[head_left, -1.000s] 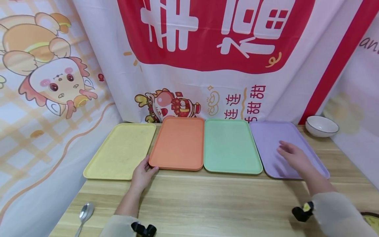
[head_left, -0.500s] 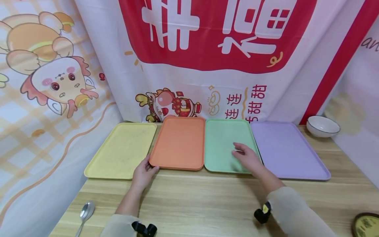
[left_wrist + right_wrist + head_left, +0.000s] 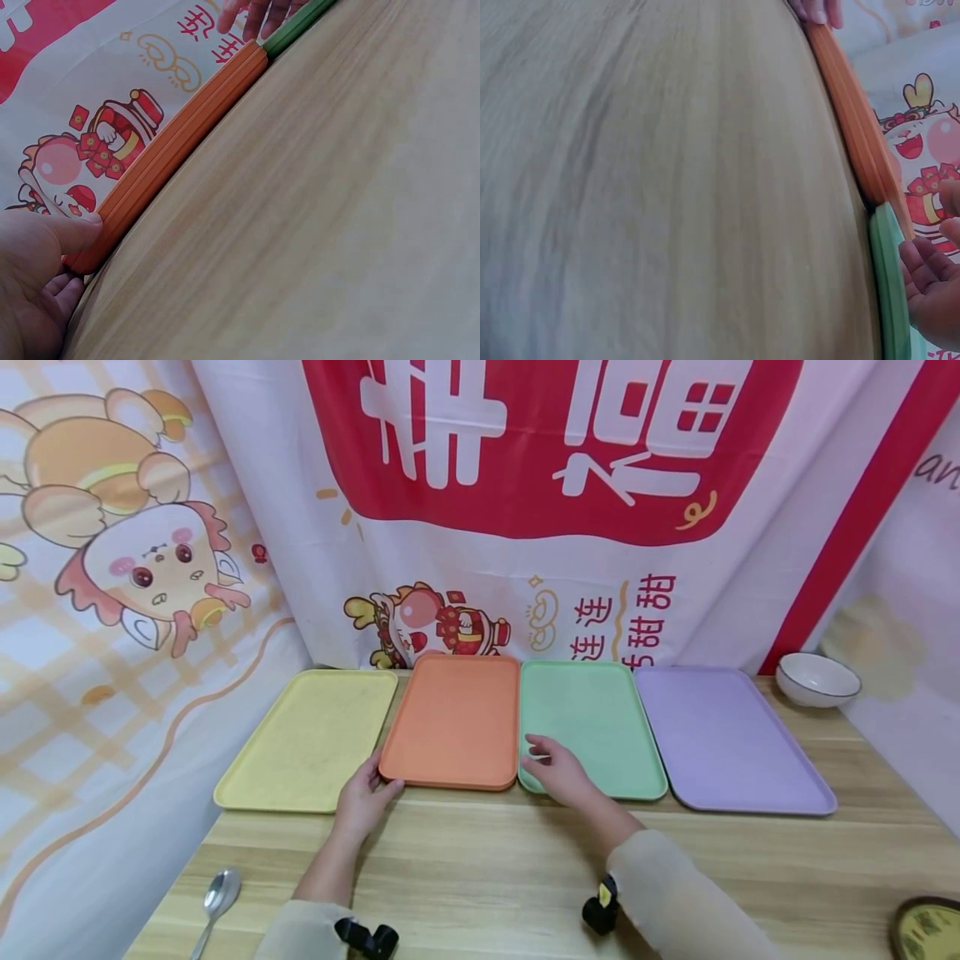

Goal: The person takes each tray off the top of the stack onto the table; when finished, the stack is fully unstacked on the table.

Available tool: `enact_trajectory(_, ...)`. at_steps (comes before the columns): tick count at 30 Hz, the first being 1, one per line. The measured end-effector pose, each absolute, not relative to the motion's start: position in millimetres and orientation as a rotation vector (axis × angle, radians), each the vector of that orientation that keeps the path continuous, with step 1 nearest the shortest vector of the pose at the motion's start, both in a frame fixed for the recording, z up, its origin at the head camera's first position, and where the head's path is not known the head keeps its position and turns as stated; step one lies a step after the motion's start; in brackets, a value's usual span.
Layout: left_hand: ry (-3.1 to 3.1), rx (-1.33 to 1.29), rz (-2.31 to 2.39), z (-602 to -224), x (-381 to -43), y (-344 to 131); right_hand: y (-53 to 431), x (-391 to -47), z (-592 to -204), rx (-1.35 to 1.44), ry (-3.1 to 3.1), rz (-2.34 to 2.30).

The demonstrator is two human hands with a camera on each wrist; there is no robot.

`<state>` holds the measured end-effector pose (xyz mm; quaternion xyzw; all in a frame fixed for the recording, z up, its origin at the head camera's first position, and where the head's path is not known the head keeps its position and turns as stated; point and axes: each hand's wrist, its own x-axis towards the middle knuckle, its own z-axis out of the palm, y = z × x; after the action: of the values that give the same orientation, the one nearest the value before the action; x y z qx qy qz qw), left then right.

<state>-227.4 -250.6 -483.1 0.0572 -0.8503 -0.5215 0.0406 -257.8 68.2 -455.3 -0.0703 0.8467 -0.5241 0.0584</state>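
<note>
1. Spoon [image 3: 218,897]: lies on the table [image 3: 480,868] at the near left, its bowl end facing away from the person; the handle runs out of view.
2. Yellow tray [image 3: 311,739]: lies flat behind the spoon, separated from the orange tray by a narrow wedge of table at the far end.
3. Left hand [image 3: 360,802]: pinches the near left corner of the orange tray between thumb and fingers.
4. Orange tray [image 3: 453,722]: lies flat between the yellow and green trays, against the latter.
5. Right hand [image 3: 558,770]: over the near left part of the green tray; fingers lightly bent, thumb spread away from them. Contact cannot be told.
6. Green tray [image 3: 600,718]: lies flat, purple tray [image 3: 727,739] just beside it.
7. Bowl [image 3: 817,680]: white, dark-rimmed, upright beyond the purple tray's far right corner.
</note>
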Motion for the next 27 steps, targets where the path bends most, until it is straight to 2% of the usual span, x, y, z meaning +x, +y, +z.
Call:
enact_trajectory(17,-2.595,0.181,-1.617,-484,-228,-250,48,-266,-469,-0.201,2.725,-1.335)
enact_trajectory(27,-2.608,0.198,-1.588,-484,-229,-251,42,-265,-466,-0.135,2.668,-1.418)
